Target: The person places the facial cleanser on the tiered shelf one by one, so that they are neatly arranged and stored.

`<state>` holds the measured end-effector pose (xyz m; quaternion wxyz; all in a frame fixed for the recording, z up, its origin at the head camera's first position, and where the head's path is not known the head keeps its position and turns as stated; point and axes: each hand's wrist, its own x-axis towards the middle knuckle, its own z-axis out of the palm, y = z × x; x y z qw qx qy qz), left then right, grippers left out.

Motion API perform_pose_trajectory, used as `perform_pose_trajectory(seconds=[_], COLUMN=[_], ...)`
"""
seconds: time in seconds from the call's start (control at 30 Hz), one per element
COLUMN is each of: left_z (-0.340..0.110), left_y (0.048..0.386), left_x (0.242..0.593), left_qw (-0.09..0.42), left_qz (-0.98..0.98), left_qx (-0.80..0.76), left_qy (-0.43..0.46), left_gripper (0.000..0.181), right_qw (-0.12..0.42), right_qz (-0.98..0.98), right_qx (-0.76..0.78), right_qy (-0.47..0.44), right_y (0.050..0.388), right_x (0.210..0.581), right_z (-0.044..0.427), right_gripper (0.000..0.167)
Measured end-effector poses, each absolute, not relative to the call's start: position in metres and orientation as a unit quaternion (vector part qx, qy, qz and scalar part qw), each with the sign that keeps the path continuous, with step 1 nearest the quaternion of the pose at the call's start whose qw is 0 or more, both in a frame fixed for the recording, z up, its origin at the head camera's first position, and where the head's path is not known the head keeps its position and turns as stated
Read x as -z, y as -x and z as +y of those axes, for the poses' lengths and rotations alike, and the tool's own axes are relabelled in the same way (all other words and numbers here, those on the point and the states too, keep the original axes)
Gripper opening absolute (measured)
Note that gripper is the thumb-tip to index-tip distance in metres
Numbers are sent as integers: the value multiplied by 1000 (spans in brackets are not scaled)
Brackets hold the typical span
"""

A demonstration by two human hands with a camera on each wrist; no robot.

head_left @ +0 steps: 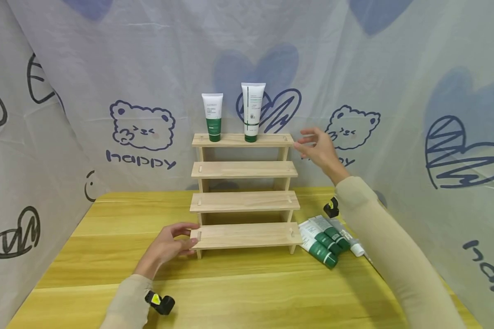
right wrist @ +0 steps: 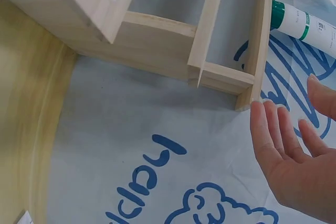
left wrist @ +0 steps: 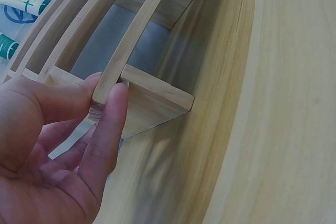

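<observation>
A four-step wooden display rack (head_left: 244,201) stands on the table. My left hand (left wrist: 63,145) pinches the left end of its lowest shelf (left wrist: 110,80) between thumb and fingers. Up by the right end of the top shelf (head_left: 230,140), my right hand (head_left: 319,148) is held with loosely extended fingers and nothing in them; in the right wrist view its fingertips (right wrist: 255,106) come close to the shelf corner, and whether they touch is unclear. Two white-and-green tubes stand cap down on the top shelf: a shorter one (head_left: 213,116) at left and a taller one (head_left: 251,112) right of it.
Several similar tubes (head_left: 325,240) lie in a pile on the table right of the rack, beneath my right forearm. A printed cloth (head_left: 148,68) hangs behind and along both sides. The yellow wooden table (head_left: 230,292) extends in front.
</observation>
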<state>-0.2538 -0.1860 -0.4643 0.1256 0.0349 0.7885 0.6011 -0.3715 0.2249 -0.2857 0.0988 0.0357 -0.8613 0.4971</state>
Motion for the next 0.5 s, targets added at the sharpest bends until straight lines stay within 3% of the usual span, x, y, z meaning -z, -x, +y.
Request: perform_pose_trajectory(seconds=[0.5], left_z=[-186], left_y=[254], left_x=[463], left_qw=[125], left_qz=[788], left_qx=[-602], left_qy=[-35], left_gripper=[47], right_qw=[74], right_qz=[-862], right_qx=[-501], right_qy=[-25], right_y=[360], right_x=[295], right_z=[238], right_gripper=[56])
